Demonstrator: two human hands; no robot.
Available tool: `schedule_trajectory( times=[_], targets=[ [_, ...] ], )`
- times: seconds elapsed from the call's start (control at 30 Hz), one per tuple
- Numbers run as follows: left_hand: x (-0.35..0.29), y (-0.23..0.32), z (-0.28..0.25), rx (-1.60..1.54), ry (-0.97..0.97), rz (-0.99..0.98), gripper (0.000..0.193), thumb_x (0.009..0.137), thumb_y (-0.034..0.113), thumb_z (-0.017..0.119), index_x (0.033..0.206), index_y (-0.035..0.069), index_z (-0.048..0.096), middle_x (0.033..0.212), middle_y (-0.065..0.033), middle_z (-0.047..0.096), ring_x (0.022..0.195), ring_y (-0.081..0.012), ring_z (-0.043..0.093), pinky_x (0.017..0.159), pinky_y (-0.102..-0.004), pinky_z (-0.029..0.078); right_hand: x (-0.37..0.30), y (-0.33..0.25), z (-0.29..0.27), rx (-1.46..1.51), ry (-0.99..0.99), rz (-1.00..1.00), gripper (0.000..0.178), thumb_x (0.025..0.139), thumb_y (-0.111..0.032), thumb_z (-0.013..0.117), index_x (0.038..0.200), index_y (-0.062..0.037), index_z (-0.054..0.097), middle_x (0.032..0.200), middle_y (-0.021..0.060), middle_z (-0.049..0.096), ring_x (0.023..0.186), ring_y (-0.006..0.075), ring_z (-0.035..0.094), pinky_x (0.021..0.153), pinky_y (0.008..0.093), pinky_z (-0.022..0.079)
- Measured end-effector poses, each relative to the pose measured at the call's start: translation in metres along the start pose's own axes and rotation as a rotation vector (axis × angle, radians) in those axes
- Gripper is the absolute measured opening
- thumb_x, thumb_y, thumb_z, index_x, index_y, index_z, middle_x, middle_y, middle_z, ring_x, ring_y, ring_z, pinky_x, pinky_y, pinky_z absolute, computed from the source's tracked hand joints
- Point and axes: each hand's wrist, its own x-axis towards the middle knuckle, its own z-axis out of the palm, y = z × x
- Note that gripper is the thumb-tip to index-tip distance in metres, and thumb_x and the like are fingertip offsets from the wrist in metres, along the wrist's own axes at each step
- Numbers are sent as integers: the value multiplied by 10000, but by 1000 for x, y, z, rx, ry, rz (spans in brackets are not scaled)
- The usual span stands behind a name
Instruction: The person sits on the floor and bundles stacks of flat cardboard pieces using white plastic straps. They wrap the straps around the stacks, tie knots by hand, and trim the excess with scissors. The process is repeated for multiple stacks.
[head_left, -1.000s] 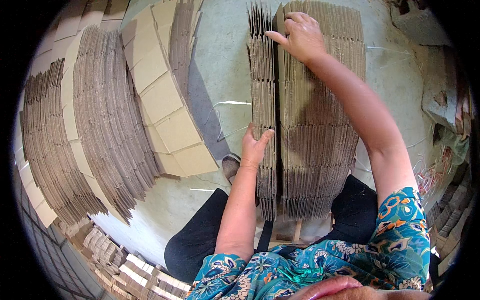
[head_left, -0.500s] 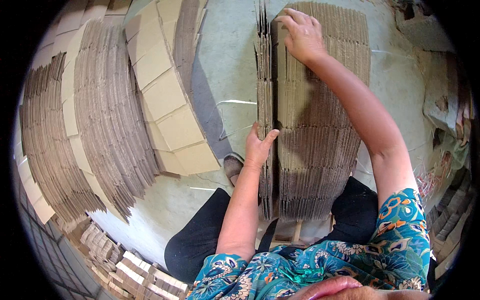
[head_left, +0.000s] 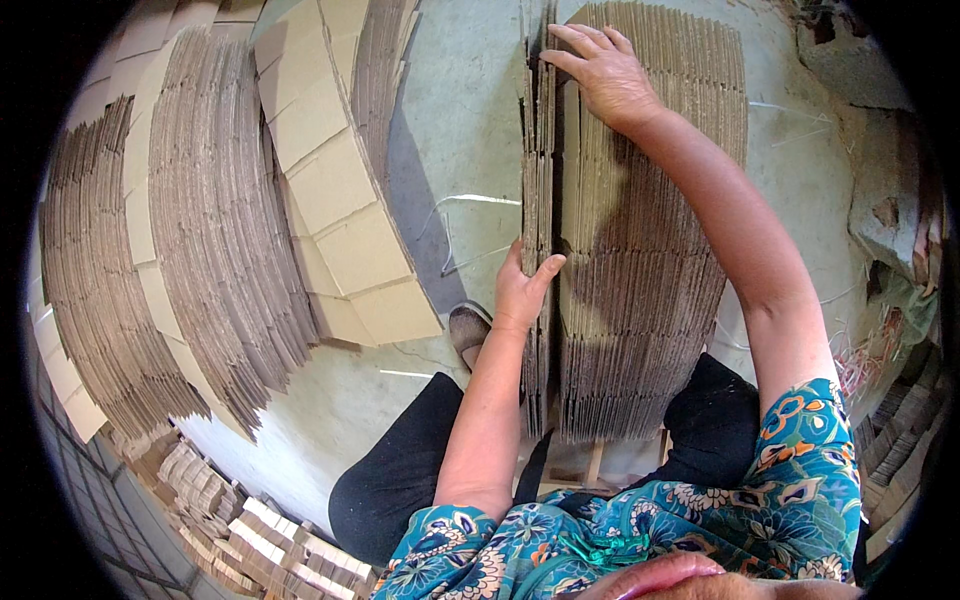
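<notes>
"What are the fingers doing?"

"The left hand (head_left: 525,295) is pinching a narrow, upright bundle of brown corrugated cardboard (head_left: 537,190) between thumb and fingers. The right hand (head_left: 615,90) is spreading its fingers at the far end; I can't tell if they're touching it."

"Where is the bundle standing?"

"Left of a wide brown cardboard block (head_left: 640,290), a dark gap separating the 2. It's looking narrower than 1 second ago, so it's probably packing tighter for handling."

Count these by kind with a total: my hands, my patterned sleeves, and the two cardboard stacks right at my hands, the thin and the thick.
Hands: 2, left hand and right hand
Patterned sleeves: 2, left sleeve and right sleeve
Cardboard stacks: 2, thin stack and thick stack
Total: 6
</notes>
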Motion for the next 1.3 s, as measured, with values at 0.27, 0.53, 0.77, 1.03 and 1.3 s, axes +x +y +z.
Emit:
schedule_trajectory(
  times=[0.27,0.53,0.77,1.03,1.3],
  targets=[
    [-3,-4,4,35,74,-24,785,790,533,600,1220,-103,434,1146,-243,562,1090,-326,538,937,-342,392,5,-5,3,171,173,135,276,823,-284,582,928,-29,565,1181,142,542,1133,305,474,969,416,347],
    [25,11,-65,720,677,150,525,748,311,700,1144,22,510,1174,-213,509,1082,-344,478,915,-424,376,2,2,4,110,130,161,308,826,-292,590,958,-19,534,1167,151,533,1134,307,469,957,422,353],
    [51,-10,-133,1078,769,-141,725,716,110,675,1349,50,326,1362,-232,336,1262,-393,317,1048,-443,280,-3,0,13,111,172,124,310,837,-257,577,1029,-20,518,1166,144,535,1167,303,449,977,427,338],
    [47,-10,-166,935,880,22,532,790,33,522,1308,60,401,1189,-179,539,1066,-332,531,898,-390,429,-9,2,2,100,39,176,290,823,-195,575,1061,-40,518,1251,137,479,1229,285,388,1016,434,299],
    [37,-1,-181,1006,912,154,417,835,75,491,1251,56,472,1072,-177,610,921,-361,594,779,-428,471,11,-126,-36,193,-111,-400,428,792,-276,596,1179,-109,521,1282,98,456,1251,215,363,1065,470,212]
  ],
)
